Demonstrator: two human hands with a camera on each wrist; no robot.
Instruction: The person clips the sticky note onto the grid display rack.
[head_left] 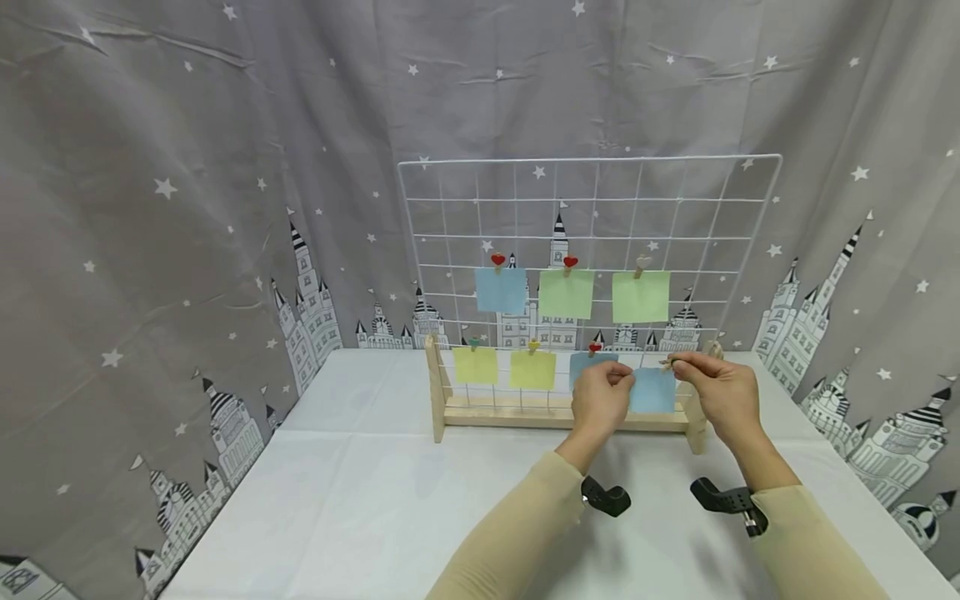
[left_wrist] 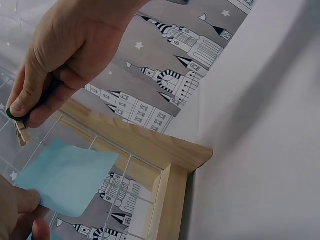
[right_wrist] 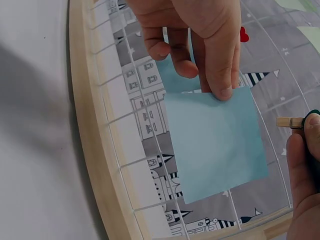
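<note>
My left hand (head_left: 602, 402) pinches a square blue paper note (head_left: 652, 392) by its left edge, thumb in front. The note lies over the lower right of a white wire grid (head_left: 592, 158), beside another blue note (head_left: 582, 365) partly covered by that hand. To the right, my right hand (head_left: 722, 393) pinches a small wooden clothespin (right_wrist: 290, 122) with a dark green top between thumb and fingers. In the right wrist view the clothespin points toward the held note, apart from it.
Yellow notes (head_left: 476, 365) hang in the lower row, and a blue note (head_left: 501, 290) and green notes (head_left: 566, 294) hang above, under decorated clips. A wooden stand (head_left: 510, 414) carries the grid on a white table (head_left: 360, 500). Behind is a grey castle-print curtain (head_left: 337, 125).
</note>
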